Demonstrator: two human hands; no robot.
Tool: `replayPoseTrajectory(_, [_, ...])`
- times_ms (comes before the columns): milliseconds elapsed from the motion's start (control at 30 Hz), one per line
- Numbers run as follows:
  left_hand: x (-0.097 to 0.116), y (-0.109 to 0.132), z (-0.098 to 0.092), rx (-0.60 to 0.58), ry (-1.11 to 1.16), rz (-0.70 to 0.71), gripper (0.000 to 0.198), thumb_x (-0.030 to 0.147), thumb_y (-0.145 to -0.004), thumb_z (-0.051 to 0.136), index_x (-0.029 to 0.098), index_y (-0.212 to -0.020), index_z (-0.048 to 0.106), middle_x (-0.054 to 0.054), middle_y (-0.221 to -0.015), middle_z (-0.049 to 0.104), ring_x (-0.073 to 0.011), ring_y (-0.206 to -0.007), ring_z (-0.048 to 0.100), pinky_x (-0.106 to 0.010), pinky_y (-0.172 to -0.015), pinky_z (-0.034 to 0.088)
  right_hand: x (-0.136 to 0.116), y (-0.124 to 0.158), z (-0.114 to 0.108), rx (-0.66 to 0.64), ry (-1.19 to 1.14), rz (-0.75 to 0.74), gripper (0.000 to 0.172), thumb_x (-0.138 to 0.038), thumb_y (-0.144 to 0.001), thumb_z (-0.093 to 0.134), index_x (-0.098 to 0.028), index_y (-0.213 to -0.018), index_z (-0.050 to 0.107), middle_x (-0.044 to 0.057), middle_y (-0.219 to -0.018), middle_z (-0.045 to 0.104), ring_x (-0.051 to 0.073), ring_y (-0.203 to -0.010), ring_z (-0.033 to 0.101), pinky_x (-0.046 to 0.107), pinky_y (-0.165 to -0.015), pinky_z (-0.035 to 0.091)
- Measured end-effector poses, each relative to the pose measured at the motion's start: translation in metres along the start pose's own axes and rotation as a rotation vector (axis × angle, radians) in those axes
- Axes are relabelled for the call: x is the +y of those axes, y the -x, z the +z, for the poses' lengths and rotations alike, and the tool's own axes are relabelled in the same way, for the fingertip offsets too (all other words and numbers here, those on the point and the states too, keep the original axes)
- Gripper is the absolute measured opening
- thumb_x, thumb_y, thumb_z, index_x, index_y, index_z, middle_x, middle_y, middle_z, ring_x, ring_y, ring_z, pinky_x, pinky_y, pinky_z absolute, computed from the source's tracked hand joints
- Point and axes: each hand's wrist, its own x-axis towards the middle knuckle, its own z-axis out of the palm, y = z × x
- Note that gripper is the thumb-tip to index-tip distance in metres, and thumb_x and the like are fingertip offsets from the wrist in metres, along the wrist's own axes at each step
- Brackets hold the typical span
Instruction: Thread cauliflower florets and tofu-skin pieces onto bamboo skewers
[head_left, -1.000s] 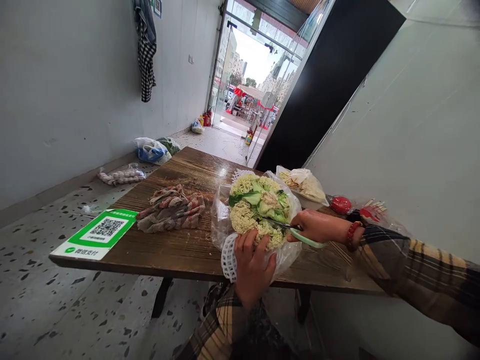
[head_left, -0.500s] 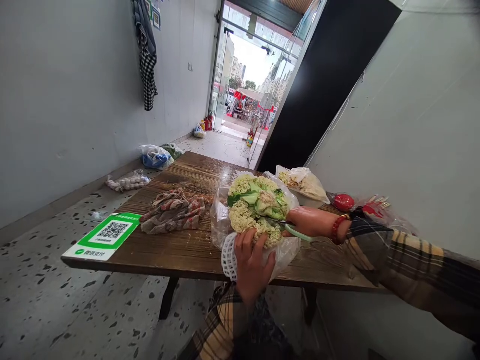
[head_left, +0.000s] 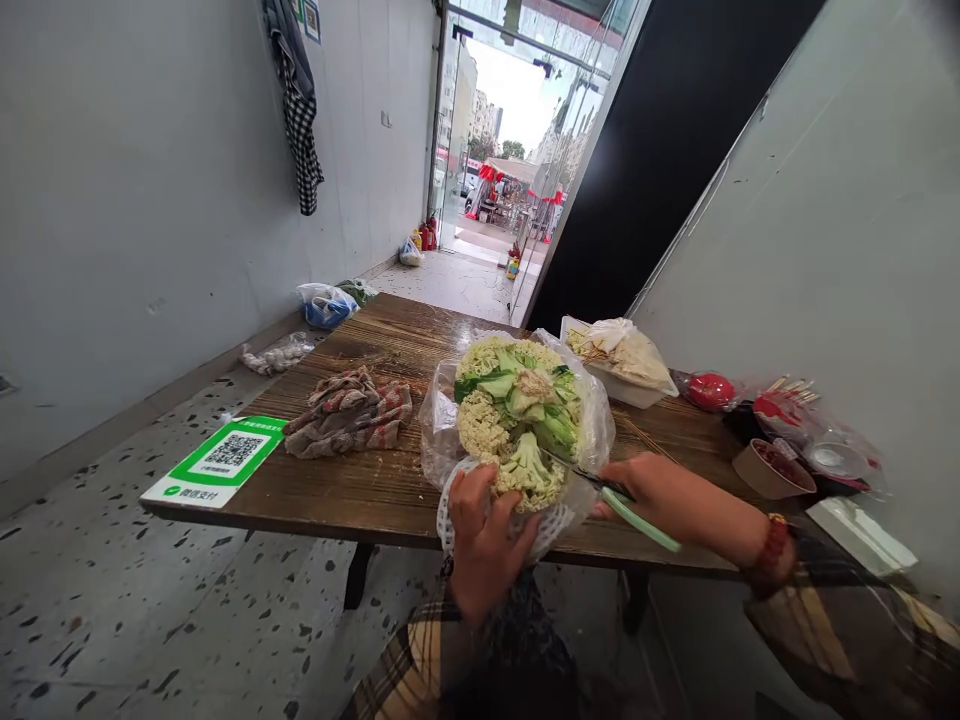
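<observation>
A large cauliflower head (head_left: 480, 420) rests stem-up on a clear plastic bag (head_left: 596, 425), with green leaf bases round its pale cut core. At its near side, a cauliflower floret (head_left: 527, 468) shows a pale green stem. My left hand (head_left: 484, 540) has its fingers curled over the near edge of this floret, with white foam netting (head_left: 450, 500) beneath. In my right hand (head_left: 652, 490) are scissors with light green handles (head_left: 637, 520). Their dark blades reach to the right side of the floret; the tips are partly hidden among the florets.
A crumpled cloth (head_left: 349, 412) and a green QR-code card (head_left: 217, 465) lie on the left of the wooden table (head_left: 390, 320). A white tray (head_left: 637, 385) with a bag stands behind right. Farther right are a red item (head_left: 711, 390) and a paper bowl (head_left: 772, 470).
The near floret has tipped outward, so its stem now shows. My right hand with the scissors has drawn back right and nearer. My left hand has shifted slightly left. The view has turned a little.
</observation>
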Motion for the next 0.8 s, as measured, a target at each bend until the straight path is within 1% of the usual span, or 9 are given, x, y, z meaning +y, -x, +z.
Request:
replayPoseTrajectory(100, [-0.002,-0.005,-0.008,-0.097,0.016,0.074,0.022,0.021,-0.077,0.068,0.021,-0.090,0.050,-0.014,-0.129,0.048,-0.0301,-0.125,0.043,-0.055,-0.106,0.034,0.006,0.016,0.011,0.027,-0.076,-0.006,0.028,-0.042,-0.085,0.054,-0.019,-0.082,0.068,0.007,-0.073,0.070,0.020,-0.064,0.063,0.026,-0.056,0.034])
replayPoseTrajectory(200, [-0.001,-0.011,-0.013,-0.180,0.055,0.078,0.019,0.022,-0.080,0.065,0.021,-0.087,0.048,-0.013,-0.123,0.054,-0.0276,-0.122,0.047,-0.048,-0.102,0.040,0.019,0.027,0.021,0.090,-0.190,0.015,0.029,-0.046,-0.083,0.057,-0.022,-0.089,0.071,0.005,-0.072,0.071,0.021,-0.063,0.063,0.026,-0.054,0.035])
replayPoseTrajectory(267, [0.001,-0.015,-0.014,-0.183,0.053,0.009,0.020,0.026,-0.080,0.065,0.021,-0.092,0.049,-0.012,-0.115,0.057,-0.0261,-0.114,0.052,-0.044,-0.095,0.045,0.030,0.032,0.028,0.173,-0.284,0.036,0.034,-0.049,-0.081,0.058,-0.022,-0.096,0.071,0.004,-0.075,0.072,0.023,-0.066,0.065,0.027,-0.056,0.039])
replayPoseTrajectory(333, [0.004,-0.020,-0.012,-0.199,0.030,-0.111,0.033,0.033,-0.081,0.064,0.019,-0.106,0.049,-0.011,-0.107,0.059,-0.0248,-0.104,0.056,-0.041,-0.087,0.047,0.041,0.033,0.035,0.291,-0.373,0.042,0.038,-0.049,-0.080,0.058,-0.020,-0.102,0.071,0.005,-0.082,0.074,0.025,-0.072,0.066,0.029,-0.062,0.044])
replayPoseTrajectory(400, [0.005,-0.027,-0.009,-0.252,-0.007,-0.207,0.047,0.037,-0.081,0.063,0.017,-0.120,0.047,-0.010,-0.102,0.060,-0.0238,-0.095,0.058,-0.039,-0.081,0.048,0.048,0.031,0.043,0.384,-0.474,0.027,0.041,-0.049,-0.081,0.059,-0.019,-0.105,0.070,0.007,-0.092,0.074,0.026,-0.080,0.067,0.031,-0.069,0.047])
replayPoseTrajectory(467, [0.005,-0.037,-0.005,-0.320,-0.022,-0.250,0.049,0.037,-0.081,0.063,0.017,-0.123,0.049,-0.009,-0.098,0.062,-0.0225,-0.088,0.059,-0.036,-0.076,0.047,0.053,0.026,0.052,0.422,-0.578,0.000,0.041,-0.048,-0.081,0.059,-0.018,-0.106,0.070,0.008,-0.097,0.074,0.027,-0.085,0.067,0.032,-0.073,0.049])
replayPoseTrajectory(667, [0.002,-0.051,-0.002,-0.424,0.064,-0.404,0.030,0.030,-0.074,0.065,0.017,-0.101,0.061,-0.001,-0.076,0.056,-0.0165,-0.069,0.052,-0.028,-0.062,0.042,0.056,0.009,0.076,0.505,-0.716,0.020,0.046,-0.052,-0.078,0.060,-0.017,-0.107,0.069,0.009,-0.098,0.073,0.027,-0.086,0.067,0.035,-0.077,0.051])
replayPoseTrajectory(733, [0.005,-0.048,-0.001,-0.393,0.130,-0.427,0.024,0.025,-0.072,0.065,0.018,-0.094,0.061,0.000,-0.077,0.054,-0.0160,-0.071,0.053,-0.028,-0.065,0.043,0.057,0.005,0.080,0.559,-0.781,0.068,0.049,-0.055,-0.077,0.060,-0.017,-0.108,0.068,0.008,-0.093,0.073,0.026,-0.082,0.067,0.034,-0.072,0.052])
replayPoseTrajectory(800, [0.007,-0.043,0.001,-0.320,0.228,-0.431,0.020,0.021,-0.070,0.064,0.018,-0.090,0.060,-0.003,-0.087,0.058,-0.0177,-0.083,0.056,-0.030,-0.073,0.046,0.058,0.002,0.084,0.580,-0.897,0.105,0.053,-0.058,-0.076,0.060,-0.016,-0.109,0.067,0.007,-0.079,0.071,0.022,-0.067,0.065,0.030,-0.059,0.051])
